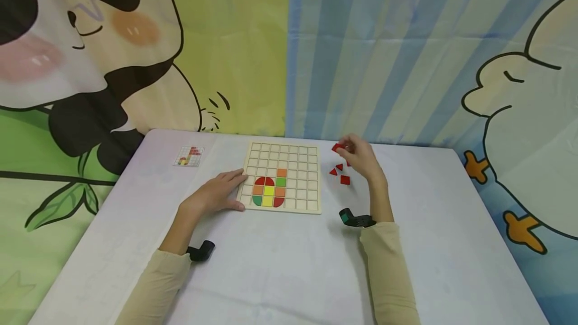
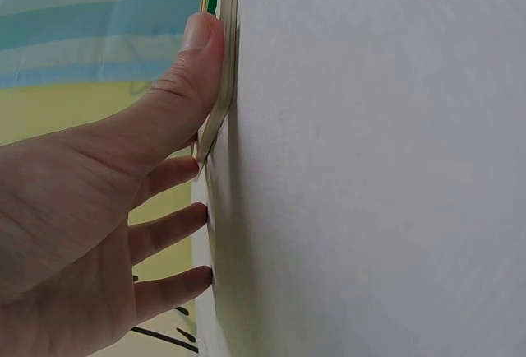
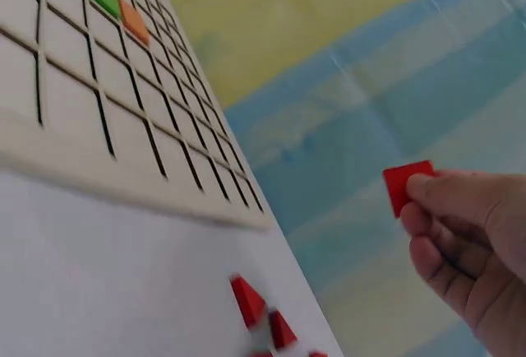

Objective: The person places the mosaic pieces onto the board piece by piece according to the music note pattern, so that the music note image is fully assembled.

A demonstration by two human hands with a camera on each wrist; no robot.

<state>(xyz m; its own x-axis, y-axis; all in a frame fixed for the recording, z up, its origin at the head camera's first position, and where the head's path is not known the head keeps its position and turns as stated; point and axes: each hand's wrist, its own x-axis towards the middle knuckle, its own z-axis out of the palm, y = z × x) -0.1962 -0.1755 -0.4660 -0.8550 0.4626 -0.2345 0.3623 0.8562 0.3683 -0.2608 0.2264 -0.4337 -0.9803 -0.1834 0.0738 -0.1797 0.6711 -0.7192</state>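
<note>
A wooden grid board [image 1: 301, 179] lies on the table, with several red, orange, yellow and green tiles set in its lower left cells. My left hand [image 1: 220, 192] rests at the board's left edge, fingers extended; in the left wrist view its thumb [image 2: 193, 69] touches the board's side. My right hand [image 1: 361, 157] is raised beyond the board's right side. Between thumb and fingers it pinches a red square tile [image 3: 403, 183]. Below that hand, loose red triangular pieces [image 1: 333, 171] and another red square tile [image 1: 345, 180] lie on the table.
A small pattern card [image 1: 188, 156] with a coloured grid design lies on the table left of the board. Behind the white table [image 1: 271, 270] hangs a printed cartoon backdrop [image 1: 370, 54]. Each wrist wears a black camera mount [image 1: 202, 251].
</note>
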